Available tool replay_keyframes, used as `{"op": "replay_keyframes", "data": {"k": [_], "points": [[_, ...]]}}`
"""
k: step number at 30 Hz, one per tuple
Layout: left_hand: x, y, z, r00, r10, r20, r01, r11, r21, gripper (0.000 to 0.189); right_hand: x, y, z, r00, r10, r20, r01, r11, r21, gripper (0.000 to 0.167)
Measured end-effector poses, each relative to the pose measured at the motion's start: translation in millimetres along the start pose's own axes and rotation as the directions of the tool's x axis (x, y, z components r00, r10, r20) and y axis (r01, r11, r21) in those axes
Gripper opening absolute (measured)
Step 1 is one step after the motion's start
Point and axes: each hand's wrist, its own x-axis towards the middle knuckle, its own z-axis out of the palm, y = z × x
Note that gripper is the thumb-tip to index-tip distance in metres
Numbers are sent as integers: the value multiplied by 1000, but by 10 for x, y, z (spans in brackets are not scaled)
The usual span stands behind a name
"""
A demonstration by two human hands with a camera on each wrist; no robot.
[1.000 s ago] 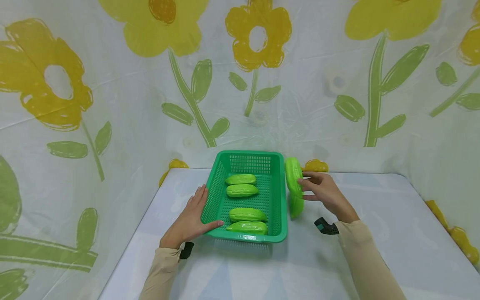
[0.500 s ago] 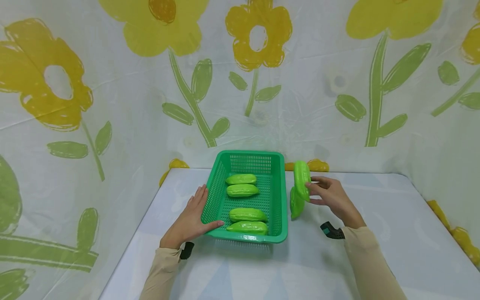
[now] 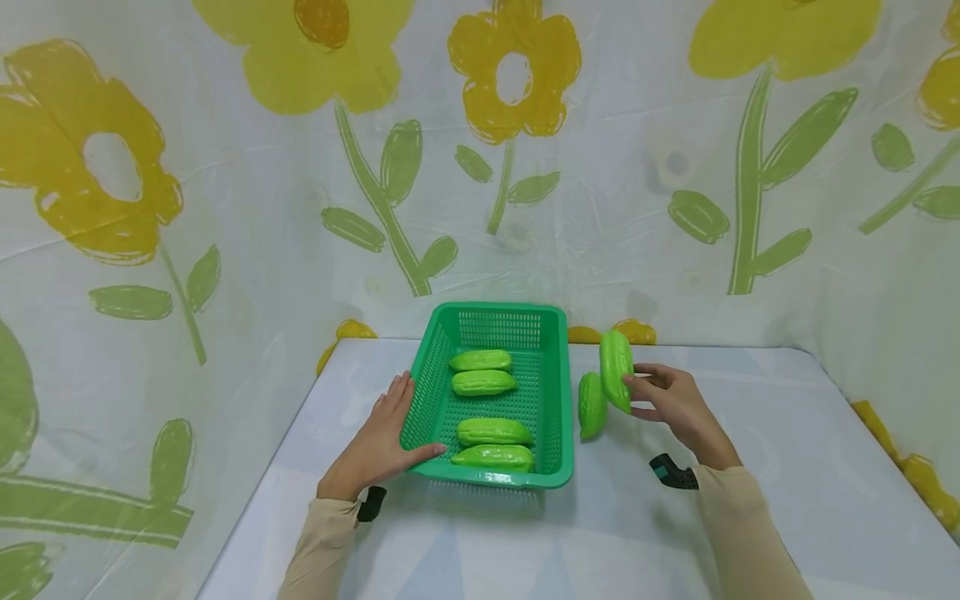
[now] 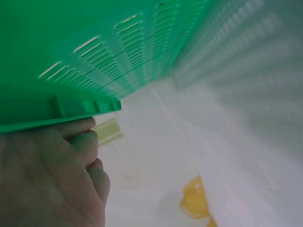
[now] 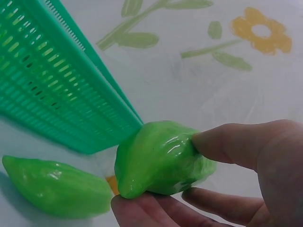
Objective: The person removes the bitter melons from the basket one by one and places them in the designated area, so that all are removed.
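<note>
Pale table (image 3: 600, 533), flowered sheet (image 3: 622, 167); four gourds (image 3: 495, 432) in basket (image 3: 540, 481), one gourd (image 3: 592, 407) right; left hand (image 3: 378, 446) splayed, right hand (image 3: 678, 408) pinching another (image 3: 615, 369)

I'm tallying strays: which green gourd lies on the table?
The loose gourd between the green basket and the right hand, which pinches another gourd; four gourds lie inside the basket.

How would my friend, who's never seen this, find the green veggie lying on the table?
Start with the green basket on the table. Look just right of it for the green veggie. It's the only one neither inside the basket nor pinched by the right hand.
</note>
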Motion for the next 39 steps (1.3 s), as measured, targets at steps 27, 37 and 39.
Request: {"op": "replay_keyframes", "data": {"k": [27,37,39], "points": [[12,-3,-1,1000,-8,7,8,1000,5,120,-15,307,-57,998,52,-30,-51,998,22,79],[9,0,10,1000,-16,13,15,1000,10,120,-29,424,-61,998,55,-22,-55,998,35,78],[13,-2,11,1000,-16,11,16,1000,13,120,-28,430,-58,998,60,-21,-60,998,35,78]]}}
